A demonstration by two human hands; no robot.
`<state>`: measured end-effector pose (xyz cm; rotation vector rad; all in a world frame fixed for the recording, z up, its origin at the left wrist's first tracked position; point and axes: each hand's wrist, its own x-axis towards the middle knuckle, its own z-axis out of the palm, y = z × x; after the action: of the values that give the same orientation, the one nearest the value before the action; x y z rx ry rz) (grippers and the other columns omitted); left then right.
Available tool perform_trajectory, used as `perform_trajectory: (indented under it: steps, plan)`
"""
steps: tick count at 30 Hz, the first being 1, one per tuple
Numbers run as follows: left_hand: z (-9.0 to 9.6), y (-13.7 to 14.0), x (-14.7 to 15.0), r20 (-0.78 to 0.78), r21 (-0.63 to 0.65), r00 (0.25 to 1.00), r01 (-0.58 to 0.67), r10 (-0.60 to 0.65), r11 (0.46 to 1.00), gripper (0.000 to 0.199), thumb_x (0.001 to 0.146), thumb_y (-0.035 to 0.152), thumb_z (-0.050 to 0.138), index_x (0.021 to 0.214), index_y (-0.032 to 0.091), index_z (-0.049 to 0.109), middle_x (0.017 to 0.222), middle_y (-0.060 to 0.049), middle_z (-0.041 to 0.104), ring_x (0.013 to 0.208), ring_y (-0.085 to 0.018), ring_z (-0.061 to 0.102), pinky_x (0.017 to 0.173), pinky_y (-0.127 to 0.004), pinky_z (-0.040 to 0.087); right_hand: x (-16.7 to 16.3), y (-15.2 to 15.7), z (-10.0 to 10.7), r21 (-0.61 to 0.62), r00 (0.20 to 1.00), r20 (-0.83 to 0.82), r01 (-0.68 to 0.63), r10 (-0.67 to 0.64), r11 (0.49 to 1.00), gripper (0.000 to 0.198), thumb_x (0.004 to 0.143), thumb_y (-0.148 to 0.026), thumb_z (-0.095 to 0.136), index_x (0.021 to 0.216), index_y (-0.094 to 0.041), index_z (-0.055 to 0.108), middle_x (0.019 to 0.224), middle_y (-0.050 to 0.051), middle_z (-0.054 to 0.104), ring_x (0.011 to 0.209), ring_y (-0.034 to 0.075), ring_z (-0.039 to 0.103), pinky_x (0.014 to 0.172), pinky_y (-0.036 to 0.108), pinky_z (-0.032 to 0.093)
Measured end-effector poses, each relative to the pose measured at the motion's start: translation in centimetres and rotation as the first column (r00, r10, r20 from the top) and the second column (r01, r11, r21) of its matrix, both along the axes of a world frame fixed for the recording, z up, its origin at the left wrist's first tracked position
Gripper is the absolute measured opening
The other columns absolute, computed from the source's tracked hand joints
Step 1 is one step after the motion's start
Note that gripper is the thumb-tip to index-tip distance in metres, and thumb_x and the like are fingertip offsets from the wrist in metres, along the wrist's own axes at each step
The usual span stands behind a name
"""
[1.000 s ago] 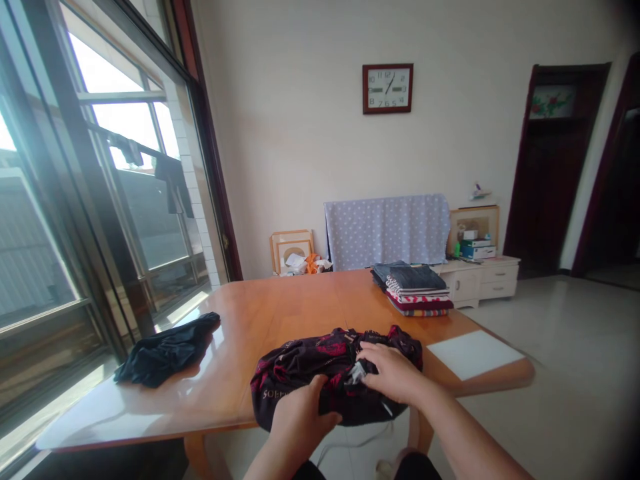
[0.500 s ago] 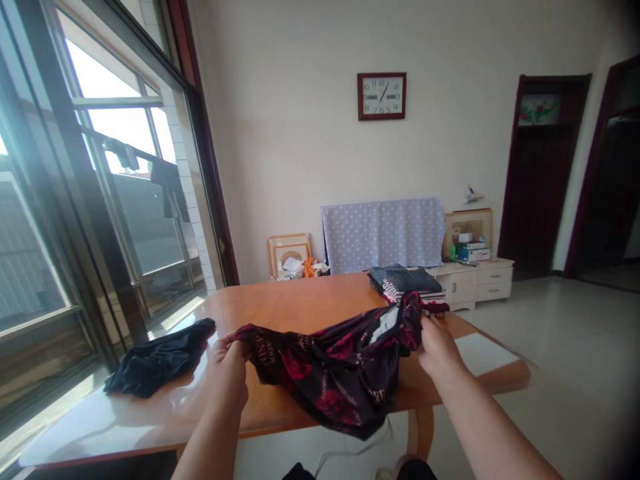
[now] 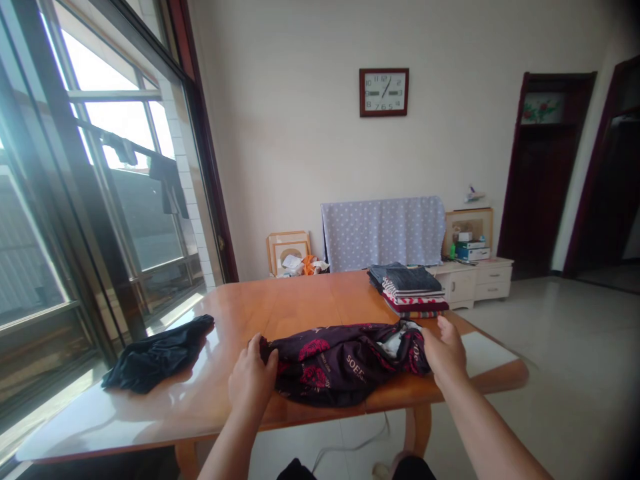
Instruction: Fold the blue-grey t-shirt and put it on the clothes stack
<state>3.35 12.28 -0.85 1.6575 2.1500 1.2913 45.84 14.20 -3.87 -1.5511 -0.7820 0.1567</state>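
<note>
A dark purple garment with red roses and pale lettering lies bunched lengthwise along the table's near edge. At its left end, my left hand has thumb and fingers closed around a bit of the cloth. My right hand is at the other end, against the cloth, with one finger raised and the rest partly hidden. A white lining or label patch shows in an opening near that hand. To the left, a crumpled black garment rests by itself on the table.
The wooden table has a stack of folded clothes, jeans on top, at its far right. Behind stand a cloth-covered object and a white cabinet. A large window runs along the left.
The patterned garment, held up and sagging between both hands before, has come down onto the table. My left hand moved right and slightly down; my right hand shifted slightly too.
</note>
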Motion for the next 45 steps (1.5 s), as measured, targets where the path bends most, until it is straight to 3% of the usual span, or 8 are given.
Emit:
perform_trajectory:
  steps: [8, 12, 17, 22, 29, 32, 37, 45]
  plan:
    - [-0.3, 0.1, 6.6, -0.217, -0.201, 0.940, 0.220, -0.262, 0.955, 0.056, 0.089, 0.046, 0.057, 0.142, 0.029, 0.056, 0.117, -0.012, 0.075, 0.103, -0.030, 0.070, 0.085, -0.037, 0.047, -8.4, -3.9, 3.4, 0.014, 0.744, 0.634, -0.285, 0.212, 0.958, 0.035, 0.093, -0.033, 0.048, 0.121, -0.022, 0.066, 0.133, 0.012, 0.066, 0.134, 0.032, 0.050, 0.117, 0.052, 0.030]
    - [-0.6, 2.4, 7.3, 0.146, -0.123, 0.948, 0.300, -0.282, 0.946, 0.025, 0.084, 0.033, 0.059, 0.101, 0.022, 0.074, 0.098, -0.009, 0.077, 0.095, -0.027, 0.070, 0.078, -0.032, 0.048, -12.6, -5.0, 2.2, -0.241, 0.532, 0.692, -0.467, 0.488, 0.851, 0.044, 0.091, -0.028, 0.053, 0.135, -0.025, 0.060, 0.132, 0.010, 0.066, 0.128, 0.029, 0.054, 0.110, 0.044, 0.038]
    - [1.4, 4.8, 5.7, 0.454, -0.037, 0.860, 0.282, -0.235, 0.959, 0.024, 0.085, 0.035, 0.051, 0.086, 0.016, 0.066, 0.067, -0.006, 0.069, 0.056, -0.017, 0.062, 0.052, -0.025, 0.040, -13.1, -3.9, 1.2, -0.451, 0.538, 0.604, -0.378, 0.588, 0.809, 0.028, 0.085, -0.019, 0.056, 0.108, -0.027, 0.071, 0.106, 0.007, 0.071, 0.105, 0.028, 0.063, 0.092, 0.039, 0.045]
    - [3.6, 6.4, 3.9, 0.606, 0.058, 0.753, 0.278, -0.256, 0.959, 0.037, 0.087, 0.039, 0.054, 0.115, 0.017, 0.062, 0.105, -0.011, 0.075, 0.084, -0.017, 0.073, 0.061, -0.022, 0.047, -12.4, -3.8, 2.6, -0.264, 0.579, 0.601, -0.507, 0.551, 0.821, 0.020, 0.080, -0.013, 0.053, 0.090, -0.025, 0.066, 0.108, 0.006, 0.070, 0.107, 0.024, 0.061, 0.094, 0.036, 0.044]
    - [3.0, 5.4, 4.7, 0.685, 0.140, 0.626, 0.388, -0.372, 0.911, 0.072, 0.083, 0.043, 0.072, 0.145, 0.016, 0.047, 0.130, -0.018, 0.067, 0.112, -0.023, 0.068, 0.091, -0.031, 0.051, -12.7, -7.2, 3.8, -0.450, 0.290, 0.509, -0.713, 0.811, 0.537, 0.013, 0.077, -0.019, 0.060, 0.080, -0.026, 0.070, 0.092, 0.001, 0.075, 0.098, 0.023, 0.064, 0.093, 0.034, 0.041]
    - [2.0, 3.6, 5.8, 0.574, 0.169, 0.674, 0.458, -0.465, 0.873, 0.056, 0.079, 0.050, 0.073, 0.120, 0.014, 0.065, 0.111, -0.013, 0.074, 0.103, -0.024, 0.069, 0.091, -0.033, 0.052, -12.6, -7.4, 3.8, -0.496, 0.305, 0.429, -0.708, 0.850, 0.504, 0.015, 0.086, -0.034, 0.061, 0.078, -0.026, 0.072, 0.079, 0.000, 0.074, 0.084, 0.021, 0.066, 0.085, 0.032, 0.042]
    - [0.2, -0.8, 7.4, 0.104, -0.053, 0.772, 0.634, -0.627, 0.772, 0.038, 0.087, 0.052, 0.062, 0.108, 0.023, 0.075, 0.105, -0.008, 0.076, 0.102, -0.026, 0.067, 0.090, -0.034, 0.048, -12.6, -5.6, 2.8, -0.414, 0.467, 0.362, -0.695, 0.807, 0.588, 0.024, 0.094, -0.032, 0.049, 0.087, -0.025, 0.071, 0.079, -0.001, 0.075, 0.075, 0.018, 0.068, 0.072, 0.027, 0.043]
    - [-1.9, -3.4, 6.7, -0.123, -0.198, 0.840, 0.501, -0.529, 0.842, 0.047, 0.095, 0.059, 0.046, 0.077, 0.024, 0.073, 0.081, -0.006, 0.073, 0.093, -0.027, 0.064, 0.086, -0.034, 0.043, -13.6, -3.6, 1.1, -0.540, 0.578, 0.332, -0.532, 0.746, 0.652, 0.050, 0.087, -0.038, 0.060, 0.136, -0.025, 0.061, 0.094, 0.006, 0.079, 0.089, 0.023, 0.072, 0.072, 0.029, 0.045]
